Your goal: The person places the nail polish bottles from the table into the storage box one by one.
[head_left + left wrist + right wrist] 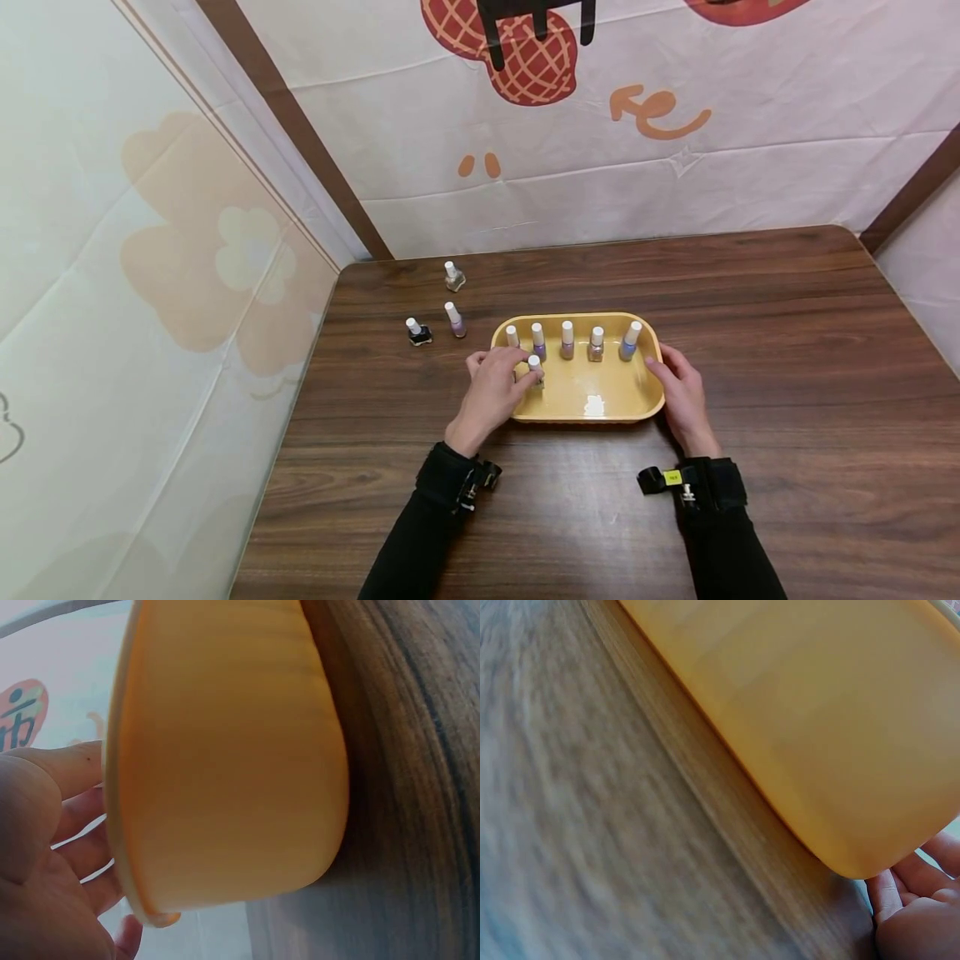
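The left hand [491, 392] pinches a nail polish bottle [535, 364] inside the yellow tray's [622, 392] left end; the right hand [684, 396] grips the opposite end, seemingly for steadiness. 5 bottles [567, 342] line the far wall; 3 others [456, 322] sit outside, leftward, seemingly for easy reach.

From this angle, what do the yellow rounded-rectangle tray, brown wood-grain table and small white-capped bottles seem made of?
Yellow tray: likely moulded plastic, glossy; bright highlight on its floor.
Brown table: wood or laminate, slight sheen; the grain alone doesn't settle it.
White-capped bottles: probably glass, maybe clear plastic, seemingly glossy; colour appears to show through.
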Action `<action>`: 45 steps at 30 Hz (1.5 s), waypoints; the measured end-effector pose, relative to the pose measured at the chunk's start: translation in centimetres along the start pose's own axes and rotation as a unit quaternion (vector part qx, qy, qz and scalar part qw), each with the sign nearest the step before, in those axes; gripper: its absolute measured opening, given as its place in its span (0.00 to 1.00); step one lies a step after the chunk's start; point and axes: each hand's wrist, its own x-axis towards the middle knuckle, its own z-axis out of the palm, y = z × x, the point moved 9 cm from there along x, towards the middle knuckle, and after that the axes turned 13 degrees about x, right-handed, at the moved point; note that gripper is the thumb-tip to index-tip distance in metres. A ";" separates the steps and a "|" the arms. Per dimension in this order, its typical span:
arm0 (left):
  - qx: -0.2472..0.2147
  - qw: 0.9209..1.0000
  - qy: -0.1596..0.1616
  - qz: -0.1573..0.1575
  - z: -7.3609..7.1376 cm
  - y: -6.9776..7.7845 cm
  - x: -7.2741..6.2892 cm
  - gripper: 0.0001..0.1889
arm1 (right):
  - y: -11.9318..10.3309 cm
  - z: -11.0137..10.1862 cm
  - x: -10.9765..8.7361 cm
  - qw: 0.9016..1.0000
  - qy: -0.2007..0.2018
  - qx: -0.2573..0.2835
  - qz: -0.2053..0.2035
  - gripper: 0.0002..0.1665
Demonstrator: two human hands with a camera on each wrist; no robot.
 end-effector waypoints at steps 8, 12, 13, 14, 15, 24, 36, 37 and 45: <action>0.024 0.999 -0.024 0.000 0.8 0.3 0.3 0.10 | -0.1 0.0 0.1 1.000 0.001 -0.005 0.005 0.28; 0.031 0.999 -0.029 0.007 1.0 0.5 0.5 0.10 | -0.2 0.0 0.1 1.000 -0.001 -0.008 0.006 0.29; 0.033 0.999 -0.028 0.009 1.1 0.6 0.5 0.10 | -0.2 0.0 0.1 1.000 -0.002 -0.009 0.007 0.29; 0.035 0.999 -0.028 0.011 1.2 0.6 0.5 0.10 | -0.3 0.0 0.1 1.000 -0.003 -0.011 0.007 0.29; 0.037 0.999 -0.028 0.011 1.2 0.6 0.5 0.10 | -0.3 0.0 0.1 1.000 -0.003 -0.012 0.008 0.29; 0.053 0.998 -0.031 0.009 1.9 0.5 0.4 0.10 | -0.2 0.1 0.1 1.000 -0.005 -0.015 0.005 0.29; 0.064 0.997 -0.041 0.008 2.3 0.5 0.4 0.10 | 0.0 0.0 0.2 1.000 -0.001 -0.010 0.003 0.29; 0.064 0.997 -0.043 0.007 2.4 0.5 0.4 0.11 | 0.0 0.0 0.2 1.000 0.000 -0.010 0.002 0.29; 0.065 0.997 -0.048 0.005 2.5 0.4 0.5 0.11 | -0.1 -0.1 0.2 1.000 0.003 -0.012 0.001 0.28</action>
